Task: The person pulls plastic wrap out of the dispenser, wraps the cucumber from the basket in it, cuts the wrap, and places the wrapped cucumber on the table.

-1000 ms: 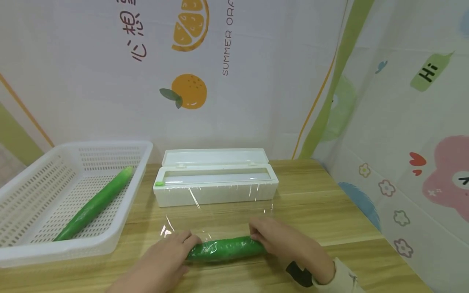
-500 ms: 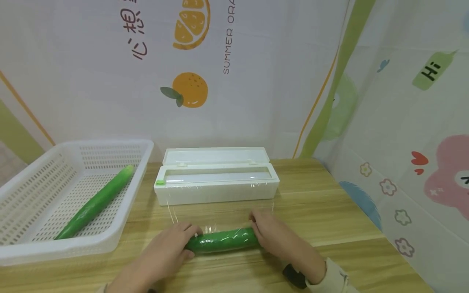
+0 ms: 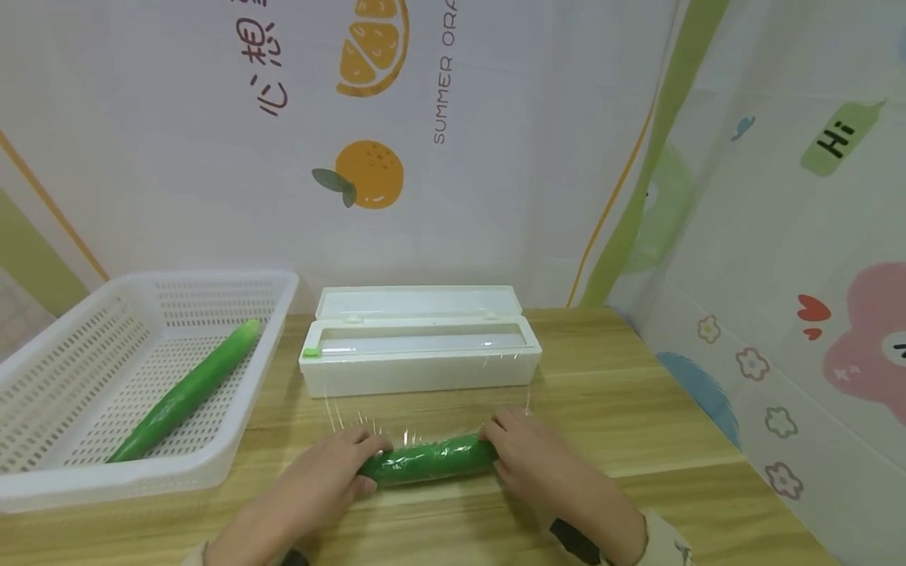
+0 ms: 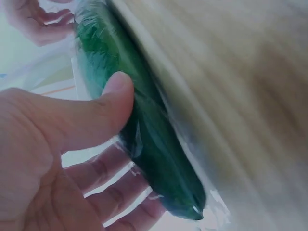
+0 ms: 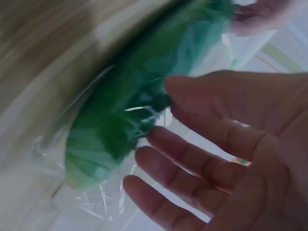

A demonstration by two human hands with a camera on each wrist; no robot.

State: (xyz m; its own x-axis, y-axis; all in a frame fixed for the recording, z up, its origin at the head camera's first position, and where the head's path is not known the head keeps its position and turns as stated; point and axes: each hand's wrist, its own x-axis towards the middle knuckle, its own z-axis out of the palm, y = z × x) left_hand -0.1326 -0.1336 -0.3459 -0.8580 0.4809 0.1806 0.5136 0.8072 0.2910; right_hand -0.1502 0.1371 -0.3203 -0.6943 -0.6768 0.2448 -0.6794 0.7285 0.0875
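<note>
A green cucumber [image 3: 428, 461] wrapped in clear plastic film lies crosswise on the table. My left hand [image 3: 333, 468] holds its left end; in the left wrist view the thumb [image 4: 118, 91] presses on the near side and the fingers reach behind. At the other end, my right hand [image 3: 531, 456] has its fingertips over the top and its thumb low on the near side. Loose film shows past the cucumber's end in the right wrist view. A sheet of cling film [image 3: 418, 417] stretches from the cucumber back to a white cling film dispenser [image 3: 421, 373] with its lid raised.
To the left stands a white plastic basket [image 3: 244, 417] with a second cucumber [image 3: 187, 393] leaning in it. A green slider [image 3: 311, 353] sits at the dispenser's left end. Printed cloth [image 3: 467, 220] hangs behind and right of the wooden table [image 3: 602, 393].
Both hands and the cucumber have moved slightly away from me, toward the dispenser, and the film between has shortened. My right fingers have come down from the film onto the cucumber's end.
</note>
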